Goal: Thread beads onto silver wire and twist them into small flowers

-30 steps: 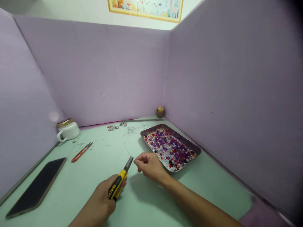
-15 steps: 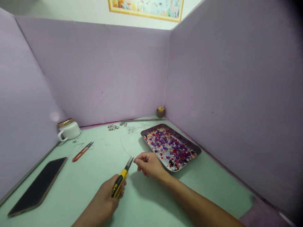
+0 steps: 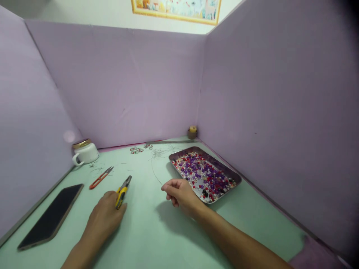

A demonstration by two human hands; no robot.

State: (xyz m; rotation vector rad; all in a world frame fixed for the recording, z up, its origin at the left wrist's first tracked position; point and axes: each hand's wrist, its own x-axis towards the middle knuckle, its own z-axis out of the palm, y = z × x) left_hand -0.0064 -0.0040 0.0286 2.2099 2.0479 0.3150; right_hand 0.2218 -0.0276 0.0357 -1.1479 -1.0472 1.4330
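Observation:
Low over the table at the left, my left hand (image 3: 108, 211) is closed around a pair of yellow-and-black pliers (image 3: 122, 194), jaws pointing away from me. My right hand (image 3: 179, 194) pinches the near end of a thin wire (image 3: 156, 175) between thumb and fingertips. From there the wire curves back toward a loose bunch of thin wires (image 3: 162, 151). Just beyond and right of my right hand is a metal tray (image 3: 174, 168) of red, purple, white and black beads (image 3: 203, 173).
Red thread snips (image 3: 99, 179) and a dark phone (image 3: 52, 216) lie at the left. Behind them stands a white lidded mug (image 3: 86, 153). Small beaded rings (image 3: 136, 150) lie at the back, and a small pot (image 3: 192, 132) sits in the corner. Lilac panels (image 3: 120, 82) enclose the table.
My left hand has carried the pliers left, away from the wire, and down toward the table. My right hand stays nearly in place, pinching the wire.

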